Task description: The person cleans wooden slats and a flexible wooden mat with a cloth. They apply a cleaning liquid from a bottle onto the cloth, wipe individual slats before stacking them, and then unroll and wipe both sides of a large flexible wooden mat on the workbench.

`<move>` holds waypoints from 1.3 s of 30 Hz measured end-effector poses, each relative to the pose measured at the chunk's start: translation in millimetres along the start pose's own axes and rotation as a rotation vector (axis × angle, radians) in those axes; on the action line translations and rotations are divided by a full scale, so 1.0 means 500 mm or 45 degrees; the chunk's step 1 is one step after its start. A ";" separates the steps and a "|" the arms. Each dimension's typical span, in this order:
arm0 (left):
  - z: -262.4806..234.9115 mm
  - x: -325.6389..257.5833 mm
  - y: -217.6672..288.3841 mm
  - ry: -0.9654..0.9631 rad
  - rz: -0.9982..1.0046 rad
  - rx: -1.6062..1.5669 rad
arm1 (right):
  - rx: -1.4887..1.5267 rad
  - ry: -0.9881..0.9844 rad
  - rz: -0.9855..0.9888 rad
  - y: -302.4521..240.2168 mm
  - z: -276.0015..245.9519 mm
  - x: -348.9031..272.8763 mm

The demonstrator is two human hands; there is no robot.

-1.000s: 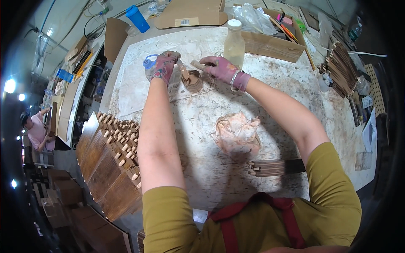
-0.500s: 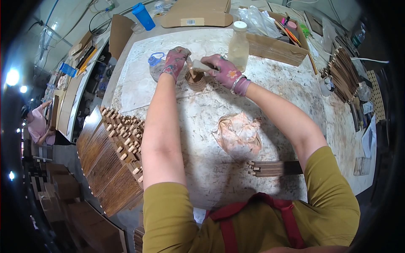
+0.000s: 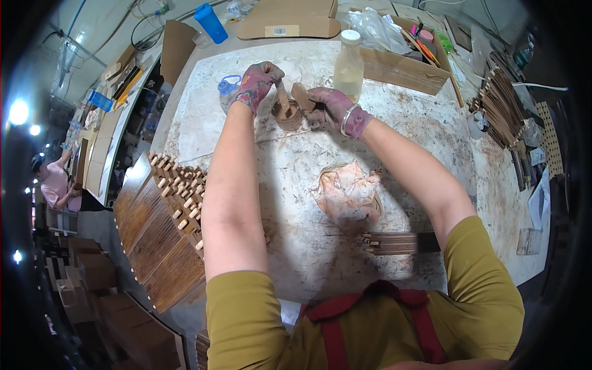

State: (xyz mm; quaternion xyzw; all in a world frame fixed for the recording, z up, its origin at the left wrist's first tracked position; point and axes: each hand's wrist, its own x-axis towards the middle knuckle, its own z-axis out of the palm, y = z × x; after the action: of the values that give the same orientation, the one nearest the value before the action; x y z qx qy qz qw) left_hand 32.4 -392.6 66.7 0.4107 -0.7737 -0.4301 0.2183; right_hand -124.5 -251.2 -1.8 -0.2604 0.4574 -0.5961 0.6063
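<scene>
Far side of table [image 3: 425, 129], left hand [image 3: 260, 80] pinches a flat stick [image 3: 282, 96] dipped in a brown cup [image 3: 288, 124]. Just right, right hand [image 3: 336, 106] closes fingers round a flat brown piece [image 3: 301, 96]

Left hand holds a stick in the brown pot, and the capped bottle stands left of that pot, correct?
Wrong side: the head view shows the capped bottle standing right of the brown pot. The left hand does hold a stick there.

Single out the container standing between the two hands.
The low, round brown cup, open at the top, between the left hand and the right hand; the clear bottle is taller and white-capped, the blue tumbler farther back.
</scene>
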 end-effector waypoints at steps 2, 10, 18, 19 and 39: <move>0.000 -0.014 0.016 0.021 0.028 0.008 | -0.014 0.017 0.018 -0.002 0.013 -0.003; 0.047 -0.027 0.017 0.266 0.110 0.436 | -0.190 -0.097 0.071 -0.007 0.039 -0.012; 0.051 -0.030 0.037 0.207 0.138 0.605 | -0.265 -0.114 -0.003 0.018 -0.001 0.020; 0.047 -0.034 0.035 0.205 0.135 0.642 | -0.292 -0.144 -0.029 0.015 0.007 0.014; 0.066 -0.032 0.003 0.253 0.133 0.529 | 0.070 0.011 0.226 0.015 0.021 0.002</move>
State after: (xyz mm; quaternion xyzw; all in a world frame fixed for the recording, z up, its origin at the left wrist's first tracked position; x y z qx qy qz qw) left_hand 18.0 -362.9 50.8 0.4464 -0.8407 -0.2071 0.2261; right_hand -112.1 -253.3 -4.0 -0.1995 0.4647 -0.5536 0.6616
